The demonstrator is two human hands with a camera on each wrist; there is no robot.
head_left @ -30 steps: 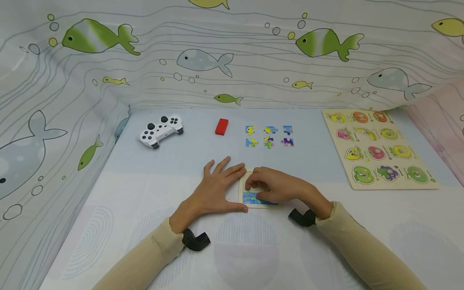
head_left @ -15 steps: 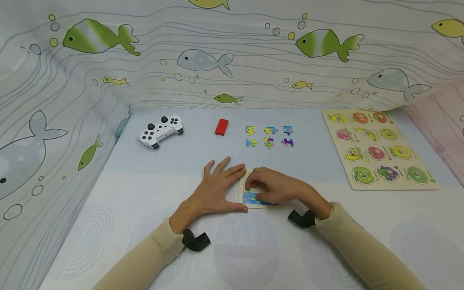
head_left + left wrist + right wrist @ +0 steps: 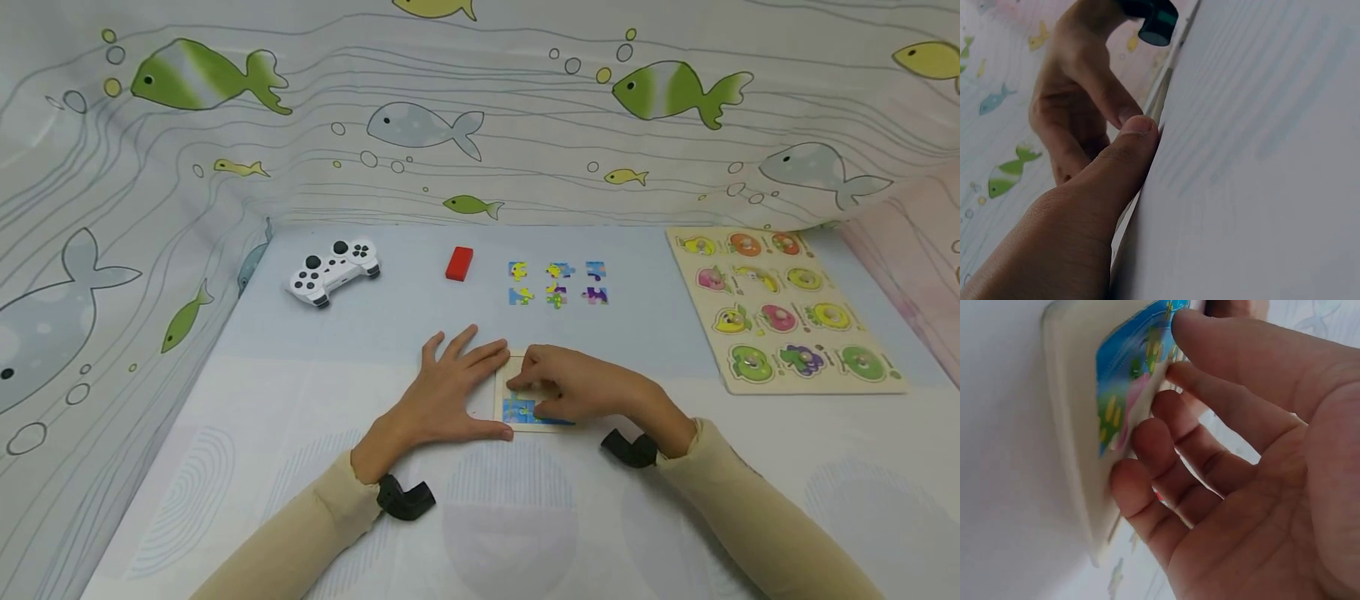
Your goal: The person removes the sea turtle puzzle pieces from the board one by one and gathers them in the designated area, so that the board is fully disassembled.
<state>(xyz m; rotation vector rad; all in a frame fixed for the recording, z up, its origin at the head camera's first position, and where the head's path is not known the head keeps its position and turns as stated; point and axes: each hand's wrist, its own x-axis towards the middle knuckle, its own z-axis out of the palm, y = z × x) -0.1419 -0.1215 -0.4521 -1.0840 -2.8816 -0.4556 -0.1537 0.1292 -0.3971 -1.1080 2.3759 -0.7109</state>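
A small wooden jigsaw tray [image 3: 551, 428] lies flat on the table between the two hands. Blue picture pieces [image 3: 517, 410] fill its near row. My left hand [image 3: 450, 392] is spread at the tray's left side, index fingertip at the far corner and thumb [image 3: 1138, 128] against the near edge. Over the tray bends my right hand [image 3: 581, 383], with thumb and index finger apart, their tips on or right at the pieces. In the right wrist view its other fingers [image 3: 1154, 444] are loosely bent beside the printed pieces [image 3: 1119, 387]. Much of the tray is hidden under this hand.
Beyond the tray, several loose jigsaw pieces [image 3: 596, 296] lie in two rows. A red block [image 3: 459, 263] and a white game controller [image 3: 334, 271] sit farther left. At the right lies a large wooden fruit peg board [image 3: 738, 383]. A fish-patterned curtain [image 3: 525, 183] closes the back.
My right index finger has straightened a little and its thumb has shifted slightly right, along with the wrist. The left hand and the tray have stayed in place.
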